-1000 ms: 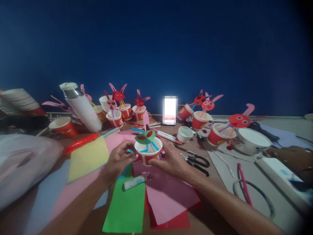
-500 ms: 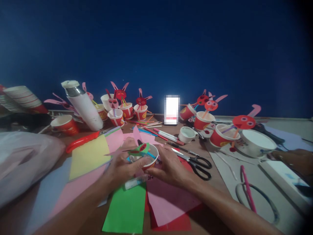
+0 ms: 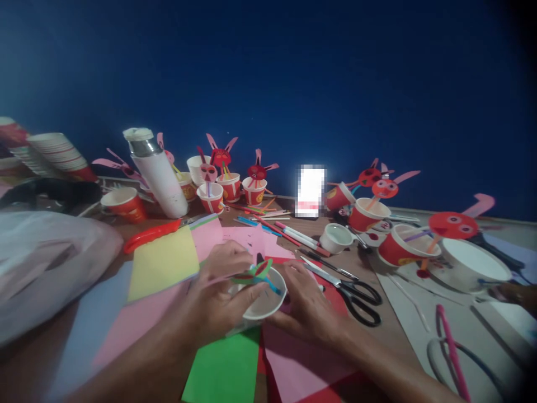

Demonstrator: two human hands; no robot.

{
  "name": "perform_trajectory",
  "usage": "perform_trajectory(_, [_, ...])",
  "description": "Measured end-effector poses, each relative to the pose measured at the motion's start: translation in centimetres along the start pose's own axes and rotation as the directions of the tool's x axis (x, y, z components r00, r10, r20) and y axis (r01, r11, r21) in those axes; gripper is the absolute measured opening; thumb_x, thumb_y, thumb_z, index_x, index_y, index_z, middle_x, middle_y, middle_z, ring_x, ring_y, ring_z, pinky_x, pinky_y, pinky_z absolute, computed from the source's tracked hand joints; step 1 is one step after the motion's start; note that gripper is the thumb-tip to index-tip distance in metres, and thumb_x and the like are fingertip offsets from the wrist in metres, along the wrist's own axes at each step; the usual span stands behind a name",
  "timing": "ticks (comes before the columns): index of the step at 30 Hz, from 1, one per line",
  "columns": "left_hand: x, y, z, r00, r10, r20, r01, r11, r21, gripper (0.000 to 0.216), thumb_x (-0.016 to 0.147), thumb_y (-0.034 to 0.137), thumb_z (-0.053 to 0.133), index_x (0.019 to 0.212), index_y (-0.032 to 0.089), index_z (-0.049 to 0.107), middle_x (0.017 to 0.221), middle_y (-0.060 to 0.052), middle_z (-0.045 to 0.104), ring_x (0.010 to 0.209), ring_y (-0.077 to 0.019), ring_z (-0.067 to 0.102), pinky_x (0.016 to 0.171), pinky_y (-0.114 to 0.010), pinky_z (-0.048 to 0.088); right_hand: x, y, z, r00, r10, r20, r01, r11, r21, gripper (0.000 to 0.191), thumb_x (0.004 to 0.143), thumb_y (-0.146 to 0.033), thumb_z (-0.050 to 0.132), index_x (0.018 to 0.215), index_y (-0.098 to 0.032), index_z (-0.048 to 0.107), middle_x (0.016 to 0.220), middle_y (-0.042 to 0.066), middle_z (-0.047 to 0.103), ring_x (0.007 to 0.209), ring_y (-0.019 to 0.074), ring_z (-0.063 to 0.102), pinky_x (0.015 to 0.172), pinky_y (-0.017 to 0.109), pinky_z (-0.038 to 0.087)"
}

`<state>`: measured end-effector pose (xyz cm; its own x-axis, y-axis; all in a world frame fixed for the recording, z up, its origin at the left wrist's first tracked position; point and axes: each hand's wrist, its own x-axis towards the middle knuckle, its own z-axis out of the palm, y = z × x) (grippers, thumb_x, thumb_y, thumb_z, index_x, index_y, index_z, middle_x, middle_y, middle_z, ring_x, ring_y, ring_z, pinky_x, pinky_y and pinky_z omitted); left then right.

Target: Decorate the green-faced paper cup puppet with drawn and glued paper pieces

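A paper cup point(image 3: 272, 302) is held between my two hands, its white mouth tipped toward me. My left hand point(image 3: 220, 288) grips its left side, with the thumb over the rim beside a green paper face point(image 3: 257, 273) with red eyes and ears. A blue straw point(image 3: 273, 285) runs from that face into the cup. Against the cup's right side, my right hand point(image 3: 308, 299) curls round the wall; its far fingertips are hidden. Below the cup lie a green paper sheet point(image 3: 226, 364) and a pink sheet point(image 3: 306, 358).
Black-handled scissors point(image 3: 356, 296) lie to the right. Behind are markers point(image 3: 302, 238), a small white cup point(image 3: 335, 239), a bright phone point(image 3: 310, 193) and several red cups with paper animal faces. A white flask point(image 3: 157, 179), a red cutter point(image 3: 151, 235) and a plastic bag point(image 3: 54, 268) are left.
The cup has tipped toward me, showing more of its inside. My hands have come slightly nearer. The whole scene has shifted right in view, and the white tube under the cup is now mostly covered.
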<state>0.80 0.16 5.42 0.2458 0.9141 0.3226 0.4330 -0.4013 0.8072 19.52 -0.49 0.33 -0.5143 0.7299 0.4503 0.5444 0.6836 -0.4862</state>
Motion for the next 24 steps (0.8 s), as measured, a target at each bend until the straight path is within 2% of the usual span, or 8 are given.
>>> perform_trajectory(3, [0.1,0.7,-0.1,0.996,0.091,0.008,-0.091,0.994,0.065,0.007,0.071,0.025,0.063,0.072,0.023,0.070,0.069,-0.003,0.062,0.075,-0.0230,0.057,0.072,-0.033,0.046,-0.1,0.1,0.3,1.000,-0.012,0.008,0.012,1.000,0.009,0.040,0.078,-0.034,0.059,0.112,-0.020,0.043,0.095,0.008,0.058,0.084,0.0220,0.052,0.080,0.039,0.039])
perform_trajectory(7, [0.1,0.3,-0.1,0.983,0.184,0.011,-0.183,0.969,0.163,0.009,0.075,0.023,0.059,0.073,0.024,0.068,0.071,-0.003,0.060,0.075,-0.0222,0.054,0.075,-0.034,0.041,-0.2,0.1,0.6,1.000,0.009,0.021,-0.009,1.000,0.002,0.042,0.078,-0.034,0.059,0.114,-0.021,0.042,0.100,0.008,0.058,0.084,0.0222,0.051,0.079,0.039,0.040])
perform_trajectory(14, [0.1,-0.4,-0.3,0.940,0.313,0.132,-0.339,0.895,0.291,0.007,0.078,0.024,0.055,0.074,0.020,0.060,0.073,-0.004,0.056,0.073,-0.0197,0.048,0.072,-0.034,0.036,-0.4,-0.2,0.2,0.999,0.006,0.037,-0.006,1.000,-0.021,0.044,0.079,-0.036,0.058,0.116,-0.020,0.041,0.094,0.008,0.057,0.086,0.0232,0.051,0.080,0.041,0.039])
perform_trajectory(19, [0.2,-0.3,-0.5,0.939,0.317,0.133,-0.343,0.887,0.311,0.013,0.078,0.022,0.056,0.066,0.019,0.054,0.071,-0.003,0.051,0.071,-0.0177,0.044,0.067,-0.032,0.035,-0.1,-0.3,-0.1,0.999,-0.004,0.044,0.004,1.000,-0.017,0.039,0.079,-0.035,0.058,0.113,-0.021,0.042,0.092,0.007,0.057,0.085,0.0225,0.052,0.080,0.041,0.039])
perform_trajectory(24, [0.2,-0.1,-0.5,0.947,0.277,0.160,-0.307,0.927,0.213,0.005,0.078,0.022,0.057,0.079,0.019,0.061,0.083,-0.006,0.058,0.087,-0.0213,0.048,0.075,-0.033,0.039,0.1,-0.2,-0.4,1.000,0.009,0.026,-0.008,1.000,-0.020,0.038,0.078,-0.034,0.060,0.109,-0.021,0.044,0.092,0.007,0.058,0.083,0.0221,0.053,0.077,0.038,0.042])
